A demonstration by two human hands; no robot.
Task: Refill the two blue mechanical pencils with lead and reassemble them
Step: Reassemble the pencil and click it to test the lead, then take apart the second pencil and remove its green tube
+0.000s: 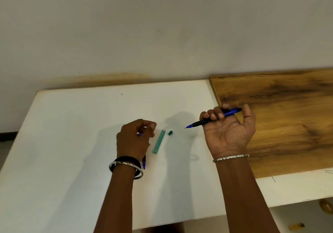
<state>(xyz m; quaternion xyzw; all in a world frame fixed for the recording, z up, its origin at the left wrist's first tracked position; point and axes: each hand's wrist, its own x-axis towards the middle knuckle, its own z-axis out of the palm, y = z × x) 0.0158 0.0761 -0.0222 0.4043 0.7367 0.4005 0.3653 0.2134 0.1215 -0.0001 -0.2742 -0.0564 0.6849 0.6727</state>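
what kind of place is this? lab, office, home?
Likely a plain home or office desk, not a lab: a white tabletop against a bare wall, a wood-grain board at its right, and stationery: a teal lead case, a blue pencil in the right hand.

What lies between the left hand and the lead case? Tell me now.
Nothing visible. The lead case lies on the table just right of the left hand; the cap sits beyond it, farther right.

Smooth matt white tabletop (72,124); brown wood-grain board (288,124), right of frame, slight sheen; translucent green plastic lead case (159,141); glossy blue plastic pencil (229,113).
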